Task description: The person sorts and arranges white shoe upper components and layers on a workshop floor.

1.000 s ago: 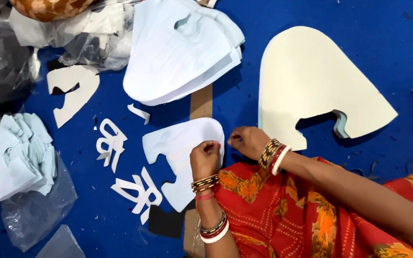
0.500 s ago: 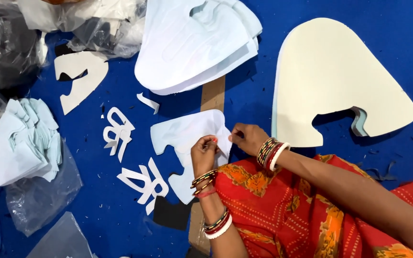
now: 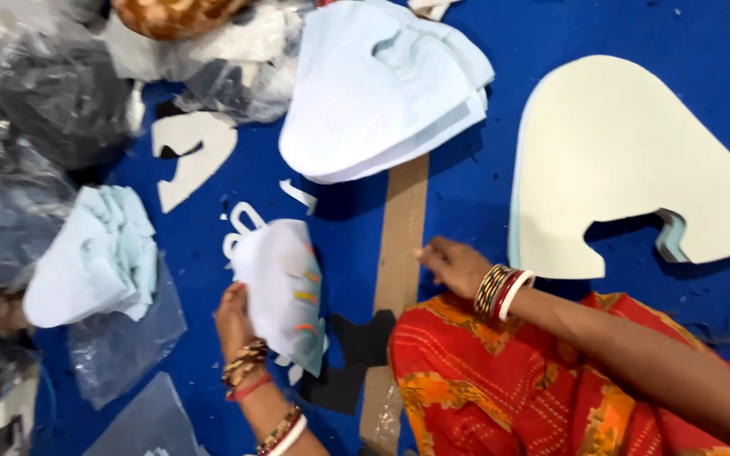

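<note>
Left hand (image 3: 234, 317) grips 1 white cutout (image 3: 285, 287), lifted on edge. Right hand (image 3: 454, 263) rests loosely curled, holding nothing, on brown strip (image 3: 400, 245). Best kept flat, uncreased.

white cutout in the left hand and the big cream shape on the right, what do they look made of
White cutout: thin, matte, flexible sheet, likely foam or fabric; it curves in the left hand. Big cream shape: thicker stiff board or foam, flat, with a visible layered edge.

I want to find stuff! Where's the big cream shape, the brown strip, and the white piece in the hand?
Cream shape (image 3: 627, 169), head view, on its broad middle.
Brown strip (image 3: 403, 228), head view, on its upper half.
White piece (image 3: 285, 287), head view, on its middle, beside the left hand (image 3: 234, 317).
</note>
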